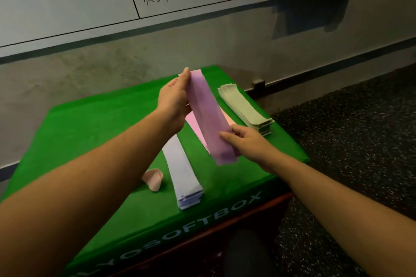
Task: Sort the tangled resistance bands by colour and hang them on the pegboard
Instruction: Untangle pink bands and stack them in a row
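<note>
Bands: sorting step in hand; colour stacks lie on the green surface [94, 123], no pegboard in view.
Near stack: lavender bands [183, 173] reach close to the front edge, with a crumpled peach band [154, 179] just beside them.
Right hand [249, 145]: fingers pinch the near end of the purple band [208, 114].
Left hand [174, 99]: fingers grip its far end, so the band is held flat, above the surface.
Below it: pink bands [194, 127], partly hidden.
Far stack: sage bands [244, 105] near the right edge.
Next move: probably lay purple on open green at left, away from the edges.
</note>
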A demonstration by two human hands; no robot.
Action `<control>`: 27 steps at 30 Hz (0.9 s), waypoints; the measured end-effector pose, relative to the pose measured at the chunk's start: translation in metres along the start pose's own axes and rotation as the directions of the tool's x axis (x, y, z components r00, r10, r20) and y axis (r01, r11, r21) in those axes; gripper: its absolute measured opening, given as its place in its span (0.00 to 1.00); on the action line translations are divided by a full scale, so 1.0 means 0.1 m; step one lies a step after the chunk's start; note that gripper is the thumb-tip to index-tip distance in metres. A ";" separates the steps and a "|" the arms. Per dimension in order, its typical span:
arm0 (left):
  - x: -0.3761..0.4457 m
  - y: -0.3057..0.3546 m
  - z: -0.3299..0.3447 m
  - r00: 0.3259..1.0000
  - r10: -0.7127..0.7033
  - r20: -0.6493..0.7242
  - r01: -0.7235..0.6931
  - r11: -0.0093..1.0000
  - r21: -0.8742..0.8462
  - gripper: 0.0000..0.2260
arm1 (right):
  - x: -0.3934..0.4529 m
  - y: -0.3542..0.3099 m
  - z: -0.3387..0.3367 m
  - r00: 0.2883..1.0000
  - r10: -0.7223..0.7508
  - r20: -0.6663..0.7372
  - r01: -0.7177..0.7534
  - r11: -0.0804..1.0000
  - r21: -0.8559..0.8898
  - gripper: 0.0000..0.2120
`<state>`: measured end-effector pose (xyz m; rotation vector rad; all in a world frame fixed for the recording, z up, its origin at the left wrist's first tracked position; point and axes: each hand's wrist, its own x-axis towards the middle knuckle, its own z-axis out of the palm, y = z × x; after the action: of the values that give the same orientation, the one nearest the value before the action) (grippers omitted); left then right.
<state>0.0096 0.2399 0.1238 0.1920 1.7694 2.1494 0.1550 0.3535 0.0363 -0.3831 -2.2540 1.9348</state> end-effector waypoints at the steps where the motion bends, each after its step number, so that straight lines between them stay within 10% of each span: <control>1: 0.11 -0.01 -0.01 1.000 -0.001 -0.021 0.001 1.000 -0.008 0.11 | 0.03 0.03 -0.02 1.000 0.009 0.007 -0.009 1.000 -0.012 0.14; 11: 1.11 -0.32 -0.19 0.984 0.003 -0.179 0.000 1.000 0.017 0.12 | 0.41 0.32 -0.09 0.991 0.093 -0.099 -0.096 0.995 -0.025 0.05; 18: 1.66 -0.61 -0.24 0.976 -0.015 -0.216 0.028 0.998 0.055 0.13 | 0.66 0.53 -0.08 0.991 0.130 -0.035 -0.130 0.991 0.017 0.23; 27: 2.35 -0.85 -0.48 0.949 -0.066 -0.308 0.115 0.983 0.145 0.13 | 1.05 0.56 0.03 0.973 0.225 -0.041 -0.220 0.970 0.103 0.04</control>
<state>-0.2090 0.2913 0.0037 -0.1875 2.0782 2.0556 0.0594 0.3881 -0.0248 -0.6923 -2.1538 2.1035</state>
